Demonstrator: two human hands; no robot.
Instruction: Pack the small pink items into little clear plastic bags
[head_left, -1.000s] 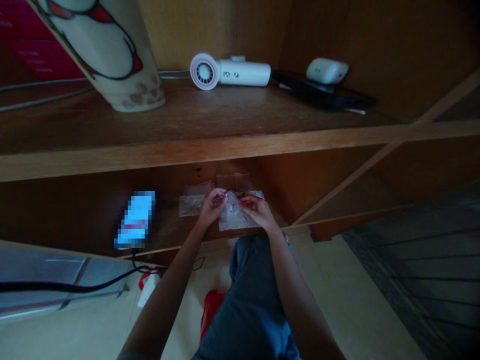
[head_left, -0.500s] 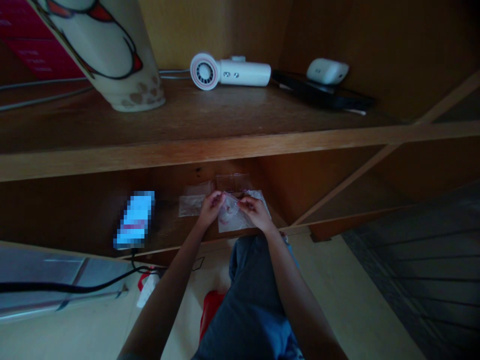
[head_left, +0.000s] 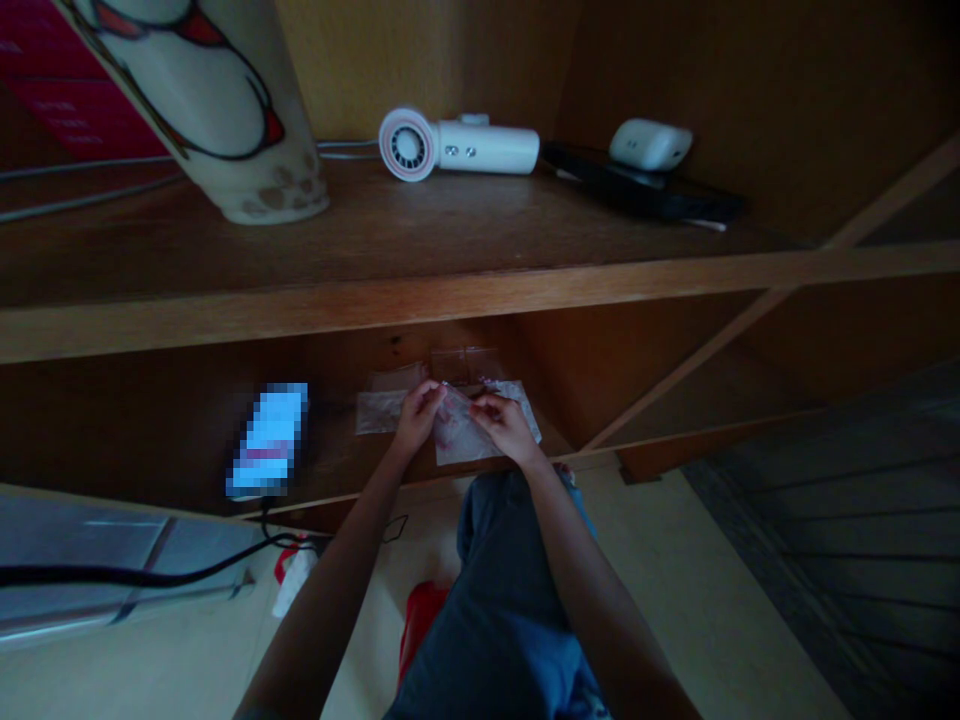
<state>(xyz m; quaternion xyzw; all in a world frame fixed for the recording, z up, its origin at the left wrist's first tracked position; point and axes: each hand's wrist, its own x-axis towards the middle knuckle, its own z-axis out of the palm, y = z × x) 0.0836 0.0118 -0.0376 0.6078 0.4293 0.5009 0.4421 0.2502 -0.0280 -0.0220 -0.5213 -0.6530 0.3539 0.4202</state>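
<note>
On the lower shelf, my left hand (head_left: 421, 408) pinches the upper left edge of a small clear plastic bag (head_left: 459, 425). My right hand (head_left: 501, 420) is closed at the bag's right side, its fingertips pressed together on the plastic. Something reddish shows in or under the bag, too small to make out. Left of my left hand lies another clear bag (head_left: 379, 412). Behind my hands are more clear bags (head_left: 465, 362), and a patterned packet (head_left: 523, 402) pokes out beyond my right hand.
A lit phone (head_left: 268, 440) with a black cable (head_left: 150, 575) stands at the lower shelf's left. On the upper shelf are a large cup (head_left: 225, 110), a white handheld fan (head_left: 480, 147), a white earbud case (head_left: 649, 145) and a dark flat object (head_left: 622, 180). The upper shelf's edge (head_left: 420, 300) overhangs.
My right hand has shifted slightly left along the bag. The plastic between my hands now hangs flatter. My left hand stays nearly in place.
</note>
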